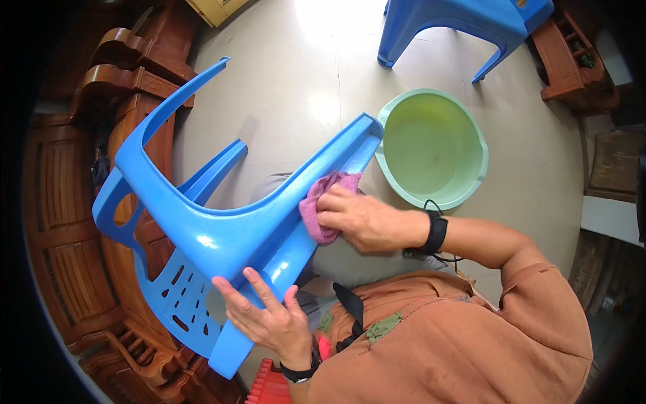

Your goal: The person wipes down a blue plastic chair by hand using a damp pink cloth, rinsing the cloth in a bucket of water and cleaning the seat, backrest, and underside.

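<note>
A blue plastic chair (202,237) lies tipped on its side across my lap, its legs pointing away from me and its slotted backrest at the lower left. My right hand (366,219) grips a pink cloth (323,207) and presses it on the chair's leg. Against the chair's edge near its lower end rests my left hand (272,313), fingers spread over the plastic. Just beyond the leg's tip stands a light green basin (431,146) holding liquid.
Another blue plastic seat (454,22) stands on the tiled floor at the top right. Carved wooden furniture (75,227) lines the left side, and a wooden piece (575,60) stands at the upper right. A red plastic object (267,386) is at the bottom.
</note>
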Available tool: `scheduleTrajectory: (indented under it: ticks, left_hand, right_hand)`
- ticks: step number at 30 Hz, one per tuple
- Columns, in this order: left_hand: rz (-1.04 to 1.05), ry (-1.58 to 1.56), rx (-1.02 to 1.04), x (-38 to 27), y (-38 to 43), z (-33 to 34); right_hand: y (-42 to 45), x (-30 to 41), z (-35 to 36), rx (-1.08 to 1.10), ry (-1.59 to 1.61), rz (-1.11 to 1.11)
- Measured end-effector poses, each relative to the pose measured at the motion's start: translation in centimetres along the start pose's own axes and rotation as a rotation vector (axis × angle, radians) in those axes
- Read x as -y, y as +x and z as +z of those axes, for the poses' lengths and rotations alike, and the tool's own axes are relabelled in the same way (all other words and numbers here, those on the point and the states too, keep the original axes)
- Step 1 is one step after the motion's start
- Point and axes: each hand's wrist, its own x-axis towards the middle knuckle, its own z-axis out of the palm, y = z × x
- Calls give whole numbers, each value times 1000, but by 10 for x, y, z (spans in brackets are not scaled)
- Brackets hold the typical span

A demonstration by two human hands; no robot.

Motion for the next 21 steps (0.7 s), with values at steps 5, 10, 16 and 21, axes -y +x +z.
scheduleTrajectory:
  ticks: [5,10,16,21]
  left_hand:
    - [-22,-54,2,6,-7,1]
    - [0,-104,-54,0,2,8]
    - [-7,-134,-97,2,2,7]
    - [20,-175,-61,9,-1,6]
  right_hand:
    - [-32,-68,-11,-34,-702,261]
    - [-23,-101,-1,-242,-416,254]
    - [41,60,29,41,-21,-494]
    - [44,50,28,-3,-65,-498]
